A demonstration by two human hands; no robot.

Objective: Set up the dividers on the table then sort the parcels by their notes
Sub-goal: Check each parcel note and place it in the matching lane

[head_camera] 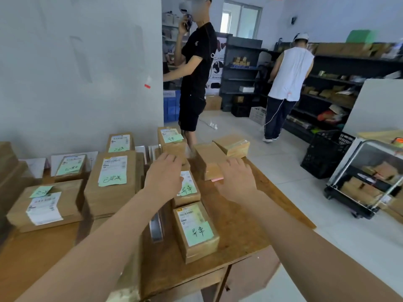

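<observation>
Near the table (239, 232) edge, left hand (163, 174) and right hand (236, 178) spread, empty, by a parcel (209, 163).

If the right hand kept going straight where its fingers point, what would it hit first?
Most likely the plain brown parcel just ahead of the right hand; the hand looks almost on it, though depth is unclear.

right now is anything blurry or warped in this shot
Head view: the left hand and right hand smear slightly with motion; the near parcel is sharp, its note readable; the shelves blur toward the top right corner; the wide lens tilts the cart; light soft, no glare.
</observation>
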